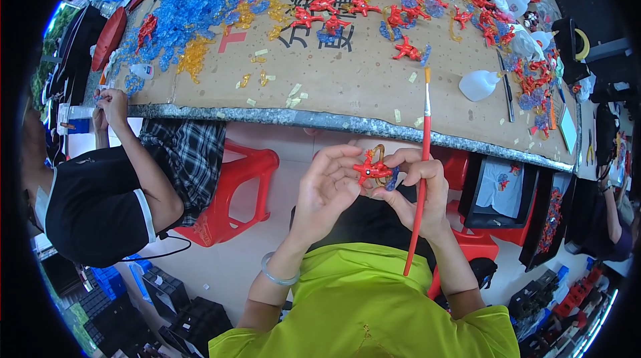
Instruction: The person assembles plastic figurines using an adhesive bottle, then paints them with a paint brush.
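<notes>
In front of my body, just off the table's near edge, both hands hold a small red plastic figure (371, 170) with a clear yellow curved piece (380, 151) and a dark blue clear piece (392, 180) at its side. My left hand (324, 188) has its fingers curled at the figure's left side. The thumb and fingertips of my right hand (431, 191) grip the figure's right side. A long paintbrush (425, 131) with a red handle is also tucked in that hand, its bristles pointing away over the table. Fingers partly hide the figure.
Cardboard covers the table (207, 101). On it lie a heap of clear blue pieces (207, 7), yellow pieces (195, 57), several red figures (320, 3) and a white squeeze bottle (479, 85). A co-worker (100, 204) works at left. Red stools (244, 184) stand beneath the edge.
</notes>
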Demonstrator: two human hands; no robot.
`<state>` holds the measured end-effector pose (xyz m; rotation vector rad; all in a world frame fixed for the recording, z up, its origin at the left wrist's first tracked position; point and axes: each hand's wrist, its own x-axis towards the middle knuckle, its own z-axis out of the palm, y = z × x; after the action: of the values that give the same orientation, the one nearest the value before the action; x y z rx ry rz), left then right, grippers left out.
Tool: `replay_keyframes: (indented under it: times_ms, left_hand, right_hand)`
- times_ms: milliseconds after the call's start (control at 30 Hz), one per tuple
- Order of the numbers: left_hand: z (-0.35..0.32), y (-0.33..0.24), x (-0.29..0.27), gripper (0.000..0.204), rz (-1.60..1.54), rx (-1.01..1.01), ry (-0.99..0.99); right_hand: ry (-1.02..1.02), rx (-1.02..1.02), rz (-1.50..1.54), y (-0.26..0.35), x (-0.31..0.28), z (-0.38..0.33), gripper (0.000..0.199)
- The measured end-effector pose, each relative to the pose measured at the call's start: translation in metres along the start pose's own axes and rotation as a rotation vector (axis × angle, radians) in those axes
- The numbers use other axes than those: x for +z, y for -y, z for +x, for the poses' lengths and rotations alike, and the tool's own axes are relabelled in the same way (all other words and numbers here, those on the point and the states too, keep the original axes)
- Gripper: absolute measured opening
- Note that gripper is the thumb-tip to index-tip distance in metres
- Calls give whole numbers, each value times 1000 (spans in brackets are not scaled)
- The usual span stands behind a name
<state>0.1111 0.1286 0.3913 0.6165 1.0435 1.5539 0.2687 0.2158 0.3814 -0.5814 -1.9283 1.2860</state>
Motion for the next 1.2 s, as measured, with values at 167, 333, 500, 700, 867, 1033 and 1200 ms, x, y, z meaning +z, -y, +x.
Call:
replay_keyframes:
  times_ms: [167,333,500,700,867,1033,1200]
  left_hand:
    - [2,1,2,12,87,-51,-55]
    - [6,-2,3,4,84,-99,-101]
    - [8,0,1,7,-71,-177,-99]
    - [8,0,-1,8,-116,-182,-91]
    - [11,-2,-1,9,-30,-172,-79]
    - [11,8,1,16,36,-109,-72]
    - [9,4,7,25,-39,-149,-37]
  right_hand:
    - [-25,-131,0,-1,5,3,45]
    - [-25,-97,57,-1,6,1,45]
    - [-24,-84,87,2,5,1,45]
    - [36,-59,54,0,4,-2,50]
    - [-72,-117,35,-2,9,-2,45]
    - [-143,-194,-144,-4,18,-4,41]
    - [-139,-257,-269,-8,16,-5,45]
